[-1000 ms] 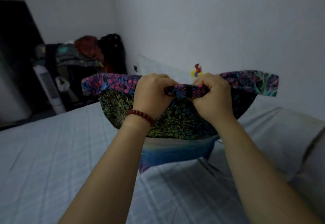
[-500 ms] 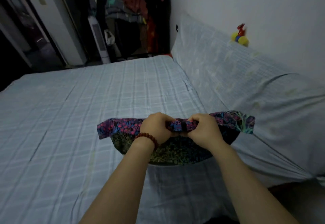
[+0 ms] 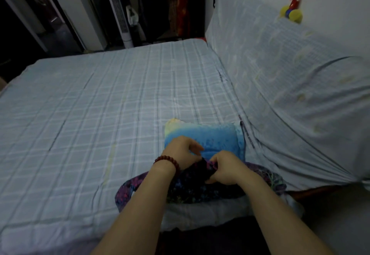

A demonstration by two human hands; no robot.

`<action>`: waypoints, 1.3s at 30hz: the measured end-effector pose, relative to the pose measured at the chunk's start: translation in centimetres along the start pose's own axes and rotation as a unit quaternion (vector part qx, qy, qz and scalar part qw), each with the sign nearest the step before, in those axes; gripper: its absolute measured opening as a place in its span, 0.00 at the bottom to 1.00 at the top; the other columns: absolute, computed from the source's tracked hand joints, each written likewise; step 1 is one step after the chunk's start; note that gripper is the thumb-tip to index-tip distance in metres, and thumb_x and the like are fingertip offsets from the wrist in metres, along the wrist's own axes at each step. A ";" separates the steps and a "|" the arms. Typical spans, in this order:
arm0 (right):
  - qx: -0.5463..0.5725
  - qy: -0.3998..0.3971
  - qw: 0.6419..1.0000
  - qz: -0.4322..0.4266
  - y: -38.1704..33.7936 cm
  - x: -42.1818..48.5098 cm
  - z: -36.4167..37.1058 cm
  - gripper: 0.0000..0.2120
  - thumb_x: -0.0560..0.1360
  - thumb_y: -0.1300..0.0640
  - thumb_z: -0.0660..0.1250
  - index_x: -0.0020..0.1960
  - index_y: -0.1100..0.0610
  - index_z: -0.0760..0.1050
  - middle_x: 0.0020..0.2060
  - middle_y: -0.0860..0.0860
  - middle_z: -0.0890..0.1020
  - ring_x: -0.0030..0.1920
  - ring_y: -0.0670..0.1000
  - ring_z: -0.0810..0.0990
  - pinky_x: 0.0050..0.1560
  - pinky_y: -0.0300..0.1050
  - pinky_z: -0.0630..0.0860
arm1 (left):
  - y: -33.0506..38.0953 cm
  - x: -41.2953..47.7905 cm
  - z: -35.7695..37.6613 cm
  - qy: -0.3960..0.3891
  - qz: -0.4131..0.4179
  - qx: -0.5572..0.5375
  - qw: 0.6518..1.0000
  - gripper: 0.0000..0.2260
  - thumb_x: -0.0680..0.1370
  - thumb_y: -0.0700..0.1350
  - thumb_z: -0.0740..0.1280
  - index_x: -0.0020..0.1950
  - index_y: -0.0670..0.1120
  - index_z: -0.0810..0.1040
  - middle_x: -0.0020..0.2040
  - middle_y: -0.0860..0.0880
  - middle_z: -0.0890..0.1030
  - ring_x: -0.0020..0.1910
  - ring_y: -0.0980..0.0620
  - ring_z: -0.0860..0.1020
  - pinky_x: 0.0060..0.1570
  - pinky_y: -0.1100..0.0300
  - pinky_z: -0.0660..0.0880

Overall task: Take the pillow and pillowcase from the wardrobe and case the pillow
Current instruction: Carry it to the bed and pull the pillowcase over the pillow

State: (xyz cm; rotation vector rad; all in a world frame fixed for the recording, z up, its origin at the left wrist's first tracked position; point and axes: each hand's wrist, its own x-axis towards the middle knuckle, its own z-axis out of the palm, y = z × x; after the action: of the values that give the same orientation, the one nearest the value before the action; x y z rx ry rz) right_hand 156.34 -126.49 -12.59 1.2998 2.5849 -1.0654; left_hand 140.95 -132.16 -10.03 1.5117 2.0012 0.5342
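While right hand point(image 3: 226, 167) grips bunched pillowcase point(image 3: 190, 190) mouth, left hand point(image 3: 181, 150) rests curled on pillow point(image 3: 216, 140) (grip unclear). Pillow lies on bed point(image 3: 100, 104), 12 o'clock of hands. We should spread mouth wide, feed corners first.

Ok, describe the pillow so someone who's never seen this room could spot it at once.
Find the bed with the pale checked cover. Toward its near right side, beside the sheet-covered slope, the pillow lies flat. It is bright blue fading to yellow at one corner, unlike the dark multicoloured pillowcase bunched before it.
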 end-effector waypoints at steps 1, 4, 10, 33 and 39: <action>0.007 -0.013 1.000 0.000 0.1 -0.2 0.3 0.11 0.58 0.53 0.78 0.28 0.55 0.76 0.25 0.50 0.76 0.30 0.47 0.75 0.33 0.41 0.71 | 0.0 -0.1 0.1 0.001 0.004 0.001 1.000 0.10 0.71 0.45 0.72 0.52 0.49 0.83 0.50 0.50 0.84 0.42 0.60 0.76 0.52 0.64 0.74; 0.067 0.015 0.998 0.000 0.3 -0.5 0.6 0.07 0.64 0.62 0.73 0.30 0.51 0.81 0.31 0.50 0.84 0.30 0.42 0.76 0.38 0.36 0.74 | 0.0 0.0 0.4 0.005 0.006 0.002 1.000 0.08 0.72 0.46 0.71 0.51 0.50 0.83 0.50 0.49 0.83 0.43 0.59 0.76 0.50 0.64 0.73; 0.110 0.127 0.986 0.004 0.5 -0.2 -1.6 0.03 0.67 0.59 0.75 0.37 0.52 0.81 0.34 0.47 0.82 0.33 0.39 0.75 0.36 0.30 0.69 | 0.6 0.4 1.3 0.000 0.018 0.000 1.000 0.08 0.73 0.47 0.69 0.52 0.50 0.82 0.49 0.50 0.84 0.41 0.59 0.76 0.51 0.61 0.75; 0.202 0.185 0.961 0.025 1.1 4.8 2.6 0.02 0.71 0.57 0.72 0.42 0.53 0.79 0.38 0.48 0.81 0.38 0.44 0.78 0.40 0.37 0.73 | -2.8 3.7 2.7 -0.039 -0.020 -0.056 0.997 0.13 0.77 0.48 0.64 0.61 0.47 0.77 0.61 0.48 0.79 0.58 0.49 0.77 0.61 0.52 0.73; 0.239 0.207 0.945 0.087 3.2 9.4 6.3 0.03 0.72 0.56 0.71 0.43 0.53 0.77 0.42 0.47 0.80 0.42 0.47 0.77 0.45 0.42 0.74 | -6.3 7.2 5.4 -0.078 -0.056 -0.060 0.994 0.17 0.78 0.47 0.64 0.67 0.49 0.72 0.63 0.48 0.77 0.58 0.48 0.77 0.61 0.51 0.73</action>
State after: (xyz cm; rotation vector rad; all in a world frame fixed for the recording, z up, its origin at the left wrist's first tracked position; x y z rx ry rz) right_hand 151.14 -122.56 -22.36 2.0129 2.4876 -1.6013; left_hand 138.43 -127.14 -19.52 1.3196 1.8849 0.4672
